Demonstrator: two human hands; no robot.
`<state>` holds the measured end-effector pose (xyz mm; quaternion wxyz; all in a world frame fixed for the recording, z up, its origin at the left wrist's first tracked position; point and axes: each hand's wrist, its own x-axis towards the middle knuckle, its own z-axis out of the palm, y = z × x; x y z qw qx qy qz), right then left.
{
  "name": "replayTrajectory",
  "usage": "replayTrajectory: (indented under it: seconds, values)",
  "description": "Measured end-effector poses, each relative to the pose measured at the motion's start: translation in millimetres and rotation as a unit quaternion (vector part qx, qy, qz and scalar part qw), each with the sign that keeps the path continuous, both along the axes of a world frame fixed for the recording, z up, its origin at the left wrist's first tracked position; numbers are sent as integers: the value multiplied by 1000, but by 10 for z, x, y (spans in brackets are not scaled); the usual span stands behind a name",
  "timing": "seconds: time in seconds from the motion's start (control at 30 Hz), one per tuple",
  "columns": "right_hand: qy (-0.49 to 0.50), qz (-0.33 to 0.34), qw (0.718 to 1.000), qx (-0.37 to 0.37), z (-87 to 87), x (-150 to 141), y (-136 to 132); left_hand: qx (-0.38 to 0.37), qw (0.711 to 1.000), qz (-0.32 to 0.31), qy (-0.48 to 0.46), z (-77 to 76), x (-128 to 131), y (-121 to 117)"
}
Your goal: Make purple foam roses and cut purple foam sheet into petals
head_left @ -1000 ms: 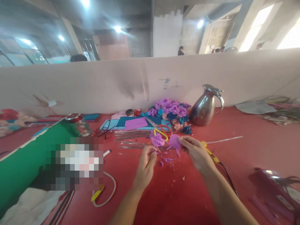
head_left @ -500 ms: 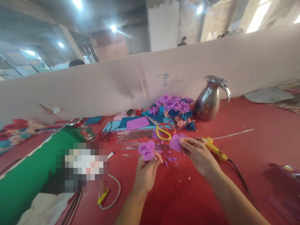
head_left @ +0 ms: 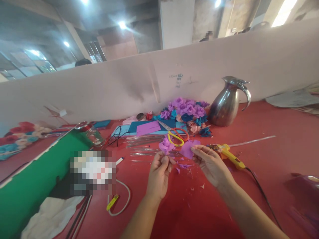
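Note:
A purple paper flower [head_left: 166, 145] stands upright above my left hand [head_left: 160, 169], whose fingers are pinched at its base. Between thumb and fingers of my right hand [head_left: 211, 162] is a flat purple paper petal [head_left: 188, 149], held just to the right of the flower. Flower and petal are apart. Scissors [head_left: 176, 136] with red and yellow handles lie right behind both hands. Purple paper scraps [head_left: 183, 165] are scattered on the red table between the hands. A yellow glue gun [head_left: 230, 155] with a clear glue stick rests just past my right hand.
Finished paper flowers [head_left: 186, 109] are heaped against the low wall, beside a steel jug [head_left: 225, 104]. Thin wires [head_left: 142, 151] and coloured paper sheets [head_left: 149, 128] lie behind the left hand. Farther left are eyeglasses [head_left: 117, 136], a glass jar [head_left: 92, 136] and a green box [head_left: 47, 166].
My left hand has moved right and turned the flower, which now faces more upward and sits closer to the petal. The right hand keeps its grip on the petal. The view has shifted slightly.

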<state>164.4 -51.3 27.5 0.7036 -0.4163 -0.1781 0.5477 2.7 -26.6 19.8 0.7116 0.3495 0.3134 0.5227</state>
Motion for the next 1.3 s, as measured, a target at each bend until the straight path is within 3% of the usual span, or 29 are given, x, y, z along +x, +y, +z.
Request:
replayTrajectory:
  seconds: [0.3, 0.5, 0.77, 1.3]
  values:
    - [23, -22, 999, 14, -5, -178, -44, -11, 998, 56, 38, -10, 13, 2]
    - [22, -37, 999, 15, 15, -247, -85, 15, 987, 117, 114, -45, 41, -13]
    - [7, -45, 999, 14, 100, -367, -107, 81, 956, 169, 225, 37, 67, -42]
    - [5, -27, 999, 34, 150, -503, -124, 166, 902, 197, 346, -87, 75, -68]
